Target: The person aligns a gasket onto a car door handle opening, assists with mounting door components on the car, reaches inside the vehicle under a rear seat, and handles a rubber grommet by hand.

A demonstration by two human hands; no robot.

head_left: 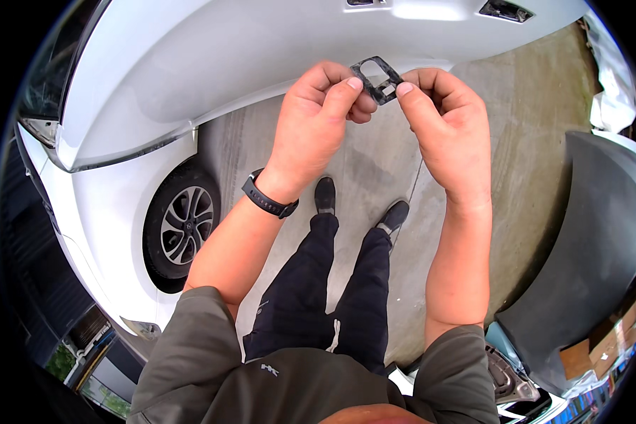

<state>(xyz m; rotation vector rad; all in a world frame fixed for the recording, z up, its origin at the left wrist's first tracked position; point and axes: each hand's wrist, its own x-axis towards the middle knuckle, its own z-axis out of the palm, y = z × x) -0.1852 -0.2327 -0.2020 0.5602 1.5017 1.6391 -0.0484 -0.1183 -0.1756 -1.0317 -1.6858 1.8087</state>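
Note:
Between both hands, in front of the white car door (254, 56), I hold a small black frame-shaped piece (391, 73) with a large opening and a smaller one beside it. My left hand (314, 120) pinches its left edge between thumb and fingers. At the right edge, my right hand (451, 116) has its thumb and curled fingers closed on the piece. It is tilted, and the fingers behind it are partly hidden. Two dark recesses show in the door: one handle recess (507, 10) at the upper right, another (360, 2) at the top edge.
A car's front wheel (187, 225) and white fender (109, 205) stand to the left. On the right leans a large dark curved panel (579, 240), with cardboard (604, 350) by it and crumpled white wrapping (613, 88) above. My shoes (325, 196) rest on the concrete floor (360, 159).

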